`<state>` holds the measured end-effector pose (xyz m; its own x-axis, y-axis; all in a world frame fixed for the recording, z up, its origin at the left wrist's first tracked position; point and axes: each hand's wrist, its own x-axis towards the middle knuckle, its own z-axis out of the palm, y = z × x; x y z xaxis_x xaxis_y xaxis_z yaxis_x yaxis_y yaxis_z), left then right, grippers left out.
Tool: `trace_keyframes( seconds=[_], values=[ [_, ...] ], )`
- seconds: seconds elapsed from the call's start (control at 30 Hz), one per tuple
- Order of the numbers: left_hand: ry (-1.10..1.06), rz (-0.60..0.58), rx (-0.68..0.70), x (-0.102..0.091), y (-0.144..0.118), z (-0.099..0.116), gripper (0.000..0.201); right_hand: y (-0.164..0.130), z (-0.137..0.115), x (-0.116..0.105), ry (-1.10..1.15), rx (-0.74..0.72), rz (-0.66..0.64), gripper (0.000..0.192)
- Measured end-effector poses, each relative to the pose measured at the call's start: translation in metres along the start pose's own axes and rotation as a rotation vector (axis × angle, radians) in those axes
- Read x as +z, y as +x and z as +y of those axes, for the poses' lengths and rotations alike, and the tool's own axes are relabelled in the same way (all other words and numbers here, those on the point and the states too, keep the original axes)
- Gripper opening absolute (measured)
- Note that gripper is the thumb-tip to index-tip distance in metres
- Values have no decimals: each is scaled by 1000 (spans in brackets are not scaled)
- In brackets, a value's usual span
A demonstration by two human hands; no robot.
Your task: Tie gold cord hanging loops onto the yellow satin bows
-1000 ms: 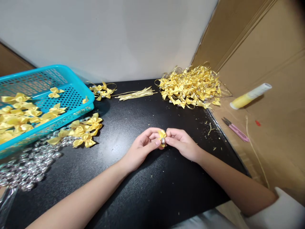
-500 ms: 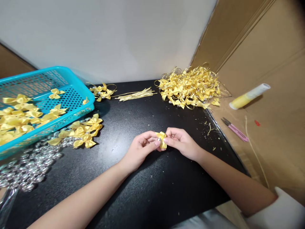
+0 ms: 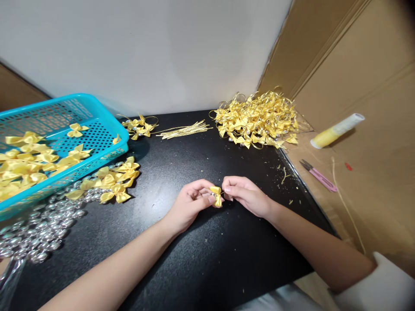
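Observation:
My left hand (image 3: pixel 196 199) pinches a small yellow ribbon bow (image 3: pixel 216 198) between thumb and fingers, above the middle of the black table (image 3: pixel 181 268). A small silver bead (image 3: pixel 213 195) shows at the bow, by the left thumb tip. Just right of the bow, my right hand (image 3: pixel 241 193) is closed, thumb against fingers. A thin golden strand runs from the bow to its fingertips; most of the strand is hidden by the fingers.
Left stands a turquoise basket (image 3: pixel 103 113) of yellow bows, with silver beads (image 3: pixel 42 229) and loose bows (image 3: pixel 118 192) before it. Golden cords (image 3: pixel 186 129) and a heap of corded bows (image 3: pixel 256 119) lie at the back. Pink-handled snips (image 3: pixel 319 176) and a tube (image 3: pixel 337 130) are right.
My right fingers have drawn back slightly to the right from the bow, leaving a small gap with the thin strand across it. The left hand still holds the bow, which has turned a little.

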<state>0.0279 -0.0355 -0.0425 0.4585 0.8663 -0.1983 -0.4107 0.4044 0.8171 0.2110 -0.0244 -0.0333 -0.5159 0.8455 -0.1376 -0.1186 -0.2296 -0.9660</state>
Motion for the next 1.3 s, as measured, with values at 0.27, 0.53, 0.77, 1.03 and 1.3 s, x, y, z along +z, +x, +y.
trace_keyframes(
  seconds=[0.27,0.53,0.77,1.03,1.3],
  values=[
    [583,-17,212,7,-6,19,8,3,-2,-10,69,36,16,15],
    [1665,-171,508,16,-19,33,18,21,-7,-15,361,60,318,32],
    [1987,-197,340,26,-28,14,20,53,-20,-14,-129,56,276,54],
    [2029,-187,161,36,-28,12,26,12,-15,-11,-1090,-244,24,44],
    [1967,-159,160,41,-32,8,30,4,0,-10,-1415,-219,-11,52]
  ],
)
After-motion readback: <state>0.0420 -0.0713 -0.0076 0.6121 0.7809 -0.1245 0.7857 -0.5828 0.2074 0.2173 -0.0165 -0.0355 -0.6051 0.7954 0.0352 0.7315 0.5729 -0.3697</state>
